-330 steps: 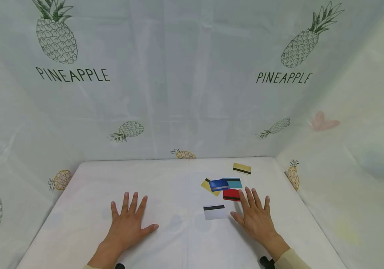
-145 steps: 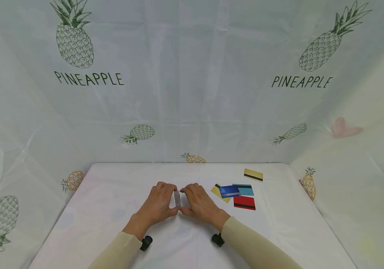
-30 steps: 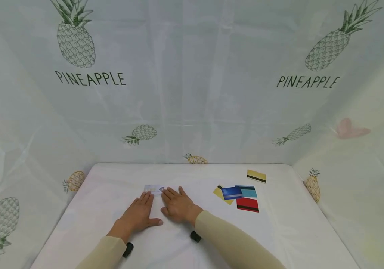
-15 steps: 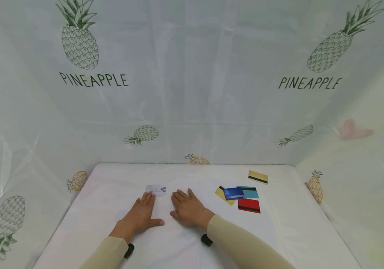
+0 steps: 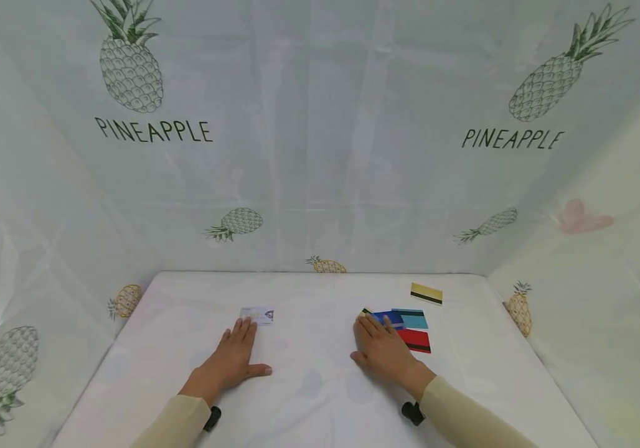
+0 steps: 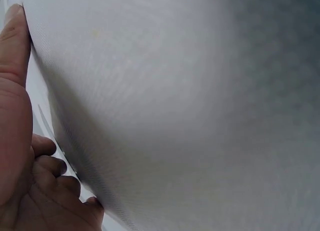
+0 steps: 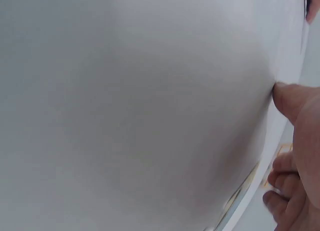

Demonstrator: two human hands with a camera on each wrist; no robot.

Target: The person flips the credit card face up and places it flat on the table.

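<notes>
A pale printed card point(image 5: 264, 315) lies flat on the left part of the table. The left hand point(image 5: 227, 361) rests with its fingers straight on that card's near edge, thumb out to the side. Over at the overlapping cards, the right hand point(image 5: 384, 351) lies with its fingertips on or just above the yellow card point(image 5: 366, 311) and the blue card point(image 5: 390, 320); its fingers look extended and hide much of both. A light-blue card point(image 5: 416, 318) and a red card point(image 5: 416, 340) show beside it. Both wrist views show mostly white cloth; the right one catches card edges point(image 7: 235, 201).
A gold card point(image 5: 426, 294) with a dark stripe lies alone farther back. White cloth covers the table point(image 5: 314, 386), and a pineapple-print curtain point(image 5: 320, 155) encloses its back and sides.
The white striped card has gone from beside the coloured cards, through both hands, to the left, printed side up. Since then the right hand has moved rightward onto the coloured cards; the left stayed.
</notes>
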